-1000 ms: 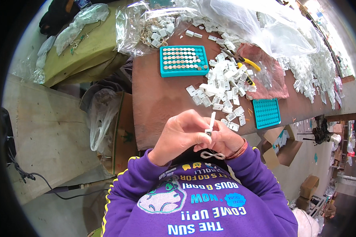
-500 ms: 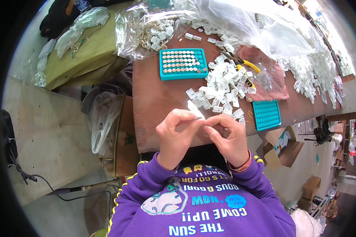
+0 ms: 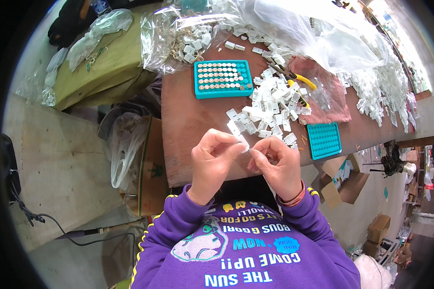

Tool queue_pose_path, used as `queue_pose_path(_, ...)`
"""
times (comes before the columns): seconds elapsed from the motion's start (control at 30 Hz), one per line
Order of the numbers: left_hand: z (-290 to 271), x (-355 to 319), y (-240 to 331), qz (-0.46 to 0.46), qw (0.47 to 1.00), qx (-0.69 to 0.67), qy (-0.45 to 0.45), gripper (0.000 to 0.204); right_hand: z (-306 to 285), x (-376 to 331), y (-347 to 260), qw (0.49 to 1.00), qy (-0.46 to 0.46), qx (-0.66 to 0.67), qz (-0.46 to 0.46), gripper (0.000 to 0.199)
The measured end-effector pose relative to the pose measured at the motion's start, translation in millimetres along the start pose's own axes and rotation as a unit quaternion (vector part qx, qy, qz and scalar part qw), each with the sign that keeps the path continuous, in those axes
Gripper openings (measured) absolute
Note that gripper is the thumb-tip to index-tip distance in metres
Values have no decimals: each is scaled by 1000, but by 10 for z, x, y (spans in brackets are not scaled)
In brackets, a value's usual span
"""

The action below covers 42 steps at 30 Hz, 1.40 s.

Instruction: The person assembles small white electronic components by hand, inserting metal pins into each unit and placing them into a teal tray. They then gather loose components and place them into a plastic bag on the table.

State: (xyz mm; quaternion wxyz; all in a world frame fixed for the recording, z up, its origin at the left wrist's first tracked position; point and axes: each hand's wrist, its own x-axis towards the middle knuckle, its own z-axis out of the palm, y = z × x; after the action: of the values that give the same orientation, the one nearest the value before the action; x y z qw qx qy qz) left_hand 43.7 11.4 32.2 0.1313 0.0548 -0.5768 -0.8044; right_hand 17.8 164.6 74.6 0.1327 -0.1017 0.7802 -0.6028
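Over the table's near edge, my left hand (image 3: 213,166) pinches a small white plastic piece (image 3: 243,142) between thumb and fingertips. My right hand (image 3: 280,168) is close beside it on the right, thumb pressed to the curled fingers at the end of that piece. Whatever those fingers hold is too small and hidden to make out. Just beyond both hands lies a heap of white plastic pieces (image 3: 274,103). A teal tray (image 3: 197,91) with rows of small round metal discs (image 3: 219,76) sits farther off, to the left of the heap.
Yellow-handled pliers (image 3: 305,82) lie by a reddish cloth (image 3: 330,106). A second teal tray (image 3: 324,140) rests at the table's right edge. Clear plastic bags (image 3: 294,24) and more white pieces cover the far side. An open cardboard box (image 3: 345,180) stands below on the right.
My right hand has turned slightly, and its fingers curl more beneath the thumb. The fingertips of my two hands are a little farther apart, baring more of the white piece's near end.
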Motion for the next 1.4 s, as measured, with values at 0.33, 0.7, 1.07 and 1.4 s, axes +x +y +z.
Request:
queue_pose_path(0.33, 108, -6, -52, -130, 958, -255, -9, 11, 95, 25, 20, 990, -23, 141, -8, 5)
queue_pose_path(0.7, 115, 549, -339, -108, 919, -377, 30, 15, -344, 813, -60, 931, 87, -256, -246, 20)
queue_pose_path(1.07, 13, 548, -372, -135, 928, -342, 59, 17, -267, 1563, 347, 818, 72, -454, -345, 10)
queue_pose_path(1.4, -1, 557, -407, -138, 915, -375, 54, 18, -243, 2047, 251, 868, -5, -388, -309, 8)
